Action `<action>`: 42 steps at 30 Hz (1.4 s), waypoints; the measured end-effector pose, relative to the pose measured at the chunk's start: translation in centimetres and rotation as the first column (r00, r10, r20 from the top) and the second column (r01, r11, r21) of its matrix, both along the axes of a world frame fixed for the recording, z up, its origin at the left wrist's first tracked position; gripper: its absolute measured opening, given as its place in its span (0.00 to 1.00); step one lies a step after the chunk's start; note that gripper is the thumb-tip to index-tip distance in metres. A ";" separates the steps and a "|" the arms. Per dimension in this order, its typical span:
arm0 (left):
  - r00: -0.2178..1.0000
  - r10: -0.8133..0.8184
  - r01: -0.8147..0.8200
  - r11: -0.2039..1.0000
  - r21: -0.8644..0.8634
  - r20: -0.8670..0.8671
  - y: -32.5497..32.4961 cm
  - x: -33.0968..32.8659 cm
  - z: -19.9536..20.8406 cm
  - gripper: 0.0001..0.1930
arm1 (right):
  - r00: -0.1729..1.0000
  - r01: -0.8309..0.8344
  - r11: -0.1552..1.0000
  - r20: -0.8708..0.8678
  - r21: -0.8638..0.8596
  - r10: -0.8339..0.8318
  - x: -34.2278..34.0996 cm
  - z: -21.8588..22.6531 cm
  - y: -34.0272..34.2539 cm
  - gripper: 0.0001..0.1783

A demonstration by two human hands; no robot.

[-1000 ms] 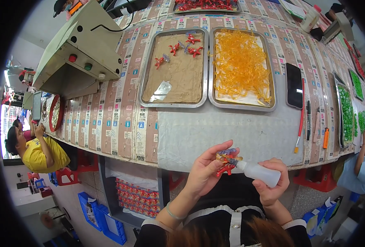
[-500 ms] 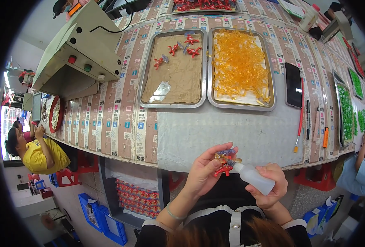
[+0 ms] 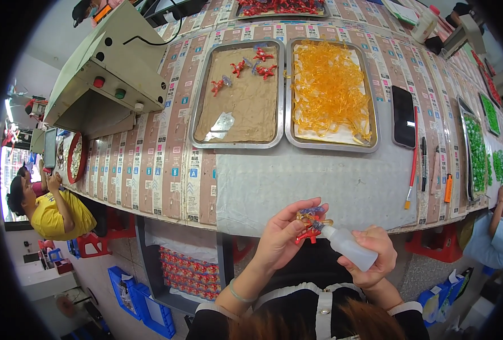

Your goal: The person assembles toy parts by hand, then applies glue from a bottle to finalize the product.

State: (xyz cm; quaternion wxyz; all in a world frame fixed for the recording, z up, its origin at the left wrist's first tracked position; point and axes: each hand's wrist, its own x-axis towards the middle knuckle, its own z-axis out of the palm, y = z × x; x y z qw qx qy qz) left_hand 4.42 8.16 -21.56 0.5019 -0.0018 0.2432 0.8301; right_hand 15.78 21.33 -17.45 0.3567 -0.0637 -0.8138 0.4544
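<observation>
Red and blue with clear amber bits: a small figure, held above the near edge of the desk, close in front of the person's body. Left hand has it pinched, thumb and fingers closed on it. Right hand wrapped round a translucent white squeeze bottle, fingers curled about its body, bottle tilted, nozzle pointing up and leftward at the figure's right side; cannot tell whether the tip touches. Pale grey sheet on the desk just beyond the hands. Beyond it, two metal trays side by side: left tray, brown-lined, four similar red figures toward its far end; right tray heaped with clear orange-yellow pieces. To the right of these, a black phone, a red-handled brush, a black pen, an orange cutter. Far left on the desk, a beige metal machine with red and green buttons. Below desk level, left, rows of red pieces in a grey drawer.
</observation>
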 end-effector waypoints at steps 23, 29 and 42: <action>0.974 0.100 -0.144 0.965 -0.217 -0.205 0.1 -0.3 0.4 0.24 | 0.989 0.139 0.971 0.076 -0.195 -0.126 0.4 0.1 0.4 0.21; 0.954 0.156 -0.214 0.953 -0.213 -0.257 -0.3 -0.7 -0.9 0.22 | 0.986 0.168 0.620 0.116 -0.766 -0.123 1.3 -2.7 1.8 0.19; 0.992 0.037 -0.047 0.995 -0.082 -0.121 0.0 -0.1 -0.5 0.19 | 0.999 0.000 0.764 -0.036 -0.645 -0.030 0.3 -0.8 -0.2 0.23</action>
